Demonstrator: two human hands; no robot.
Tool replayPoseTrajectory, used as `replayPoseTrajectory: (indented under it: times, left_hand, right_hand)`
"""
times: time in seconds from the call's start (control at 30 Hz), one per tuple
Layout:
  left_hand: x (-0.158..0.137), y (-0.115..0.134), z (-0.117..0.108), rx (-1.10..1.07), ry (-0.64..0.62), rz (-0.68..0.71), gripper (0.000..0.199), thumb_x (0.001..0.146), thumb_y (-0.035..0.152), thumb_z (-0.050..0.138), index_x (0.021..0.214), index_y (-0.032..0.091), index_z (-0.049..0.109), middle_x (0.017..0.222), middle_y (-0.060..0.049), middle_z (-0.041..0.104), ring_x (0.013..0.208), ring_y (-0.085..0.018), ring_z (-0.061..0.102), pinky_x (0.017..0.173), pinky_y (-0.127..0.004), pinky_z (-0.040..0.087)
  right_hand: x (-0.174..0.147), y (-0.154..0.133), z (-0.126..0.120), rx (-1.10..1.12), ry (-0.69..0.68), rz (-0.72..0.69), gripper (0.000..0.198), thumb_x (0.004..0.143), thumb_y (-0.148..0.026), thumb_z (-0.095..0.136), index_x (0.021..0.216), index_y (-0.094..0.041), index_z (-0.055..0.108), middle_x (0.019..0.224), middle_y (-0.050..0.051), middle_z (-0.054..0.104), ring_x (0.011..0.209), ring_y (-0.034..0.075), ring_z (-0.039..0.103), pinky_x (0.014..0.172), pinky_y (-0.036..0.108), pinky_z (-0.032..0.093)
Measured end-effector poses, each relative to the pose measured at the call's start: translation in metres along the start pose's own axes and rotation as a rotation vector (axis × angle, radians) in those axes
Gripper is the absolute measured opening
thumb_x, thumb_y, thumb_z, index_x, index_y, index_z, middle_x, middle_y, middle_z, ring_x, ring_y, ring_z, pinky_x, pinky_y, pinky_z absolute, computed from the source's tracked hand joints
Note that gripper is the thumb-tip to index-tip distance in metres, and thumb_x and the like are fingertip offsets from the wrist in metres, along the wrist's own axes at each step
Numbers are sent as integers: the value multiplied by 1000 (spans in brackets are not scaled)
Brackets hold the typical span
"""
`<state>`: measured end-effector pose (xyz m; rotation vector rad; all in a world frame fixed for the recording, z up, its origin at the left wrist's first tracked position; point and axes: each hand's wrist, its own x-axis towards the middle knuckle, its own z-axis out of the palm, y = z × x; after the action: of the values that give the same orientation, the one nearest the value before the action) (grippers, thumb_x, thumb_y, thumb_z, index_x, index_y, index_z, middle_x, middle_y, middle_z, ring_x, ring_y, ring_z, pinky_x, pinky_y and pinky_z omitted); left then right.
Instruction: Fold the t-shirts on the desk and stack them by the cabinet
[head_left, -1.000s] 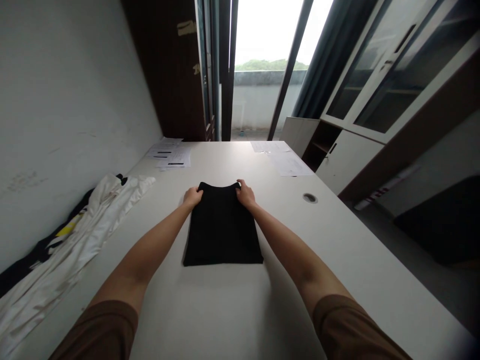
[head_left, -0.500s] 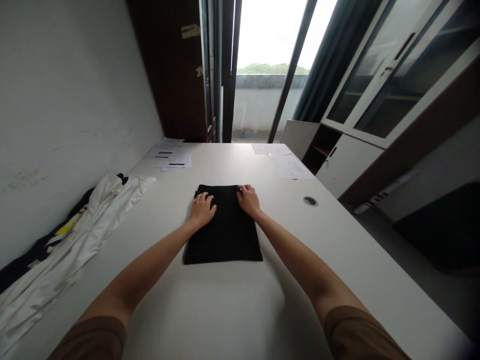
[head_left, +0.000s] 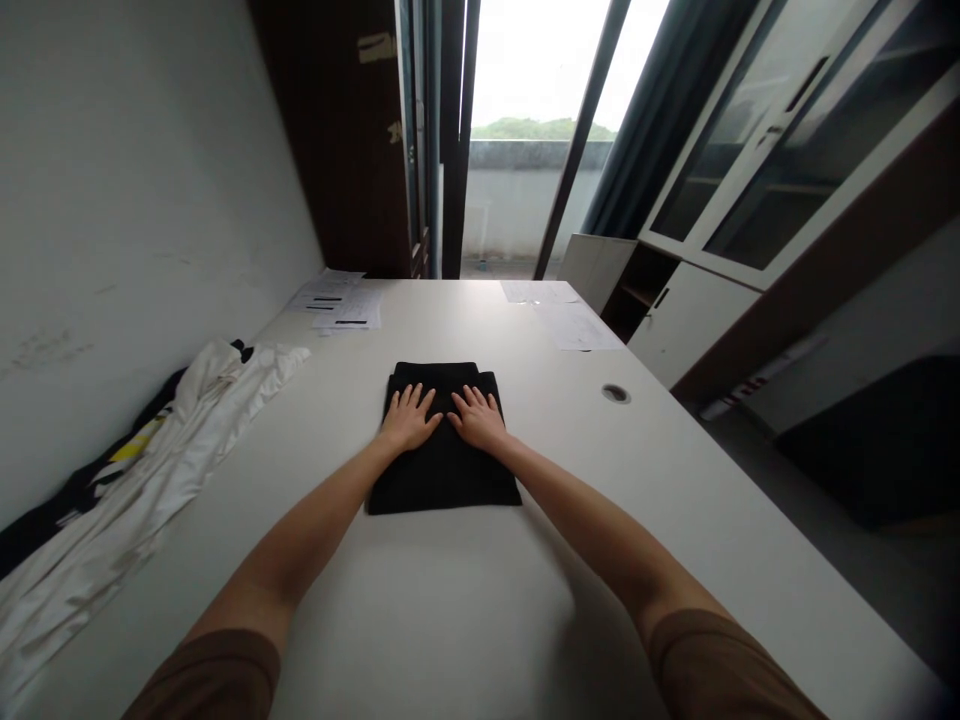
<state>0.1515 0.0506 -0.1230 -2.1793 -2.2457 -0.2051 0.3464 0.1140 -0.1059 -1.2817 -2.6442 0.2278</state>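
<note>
Daylight comes through a window [head_left: 506,200] beyond the far edge of the white worktop [head_left: 442,610]. Folded black cloth [head_left: 446,480] lies flat on the worktop, between its left and right edges. On it, palms down, rest the left hand [head_left: 409,418] and right hand [head_left: 478,418], fingers spread and gripping nothing. Papers [head_left: 351,305] lie at the far left corner, sheets [head_left: 576,328] at the far right; white fabric [head_left: 217,420] runs along the left edge.

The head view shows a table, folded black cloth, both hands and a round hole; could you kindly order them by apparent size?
1. Table
2. Folded black cloth
3. Left hand and right hand, too alike to rank
4. Round hole
</note>
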Motion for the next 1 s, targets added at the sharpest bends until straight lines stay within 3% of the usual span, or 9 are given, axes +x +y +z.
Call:
replayPoseTrajectory:
  times: [0.1,0.23,0.47,0.73,0.87,1.0]
  left_hand:
    - [4,-4,3,1,-25,42,74,102,63,30,163,21,26,169,-11,20,156,-32,15,125,-54,10]
    - [9,-9,6,-5,-13,65,74,102,63,28,162,22,27,169,-8,21,156,-30,15,126,-51,10]
    - [38,-19,4,-43,10,-245,72,100,65,28,161,27,31,169,-6,22,156,-33,13,124,-57,12]
    - [48,-27,-14,-24,38,-359,67,101,55,32,159,21,36,168,-13,22,153,-37,22,121,-59,22]
    - [28,2,-23,29,127,-176,58,102,49,35,150,19,49,169,-11,22,155,-31,16,125,-53,15]
    - [-5,39,-23,-18,10,106,65,101,59,38,153,21,45,163,-12,36,152,-31,26,123,-54,21]
  right_hand:
    - [20,-8,-7,13,44,-56,51,106,-43,40,151,-22,49,161,11,39,150,28,29,123,52,16]
    - [48,-4,-4,46,10,-127,50,107,-40,36,154,-25,45,164,5,35,153,21,24,124,42,17]
    - [63,19,13,37,-26,28,63,105,-59,33,159,-27,36,169,5,21,156,25,12,125,47,11]
    - [45,31,11,37,40,158,63,106,-57,30,160,-25,35,169,7,21,155,24,15,124,44,11]
    - [39,32,10,25,90,212,60,106,-53,28,159,-26,37,167,7,26,154,25,18,123,47,11]
    - [40,34,9,26,44,210,62,106,-53,29,161,-25,31,169,8,20,155,26,15,123,49,11]
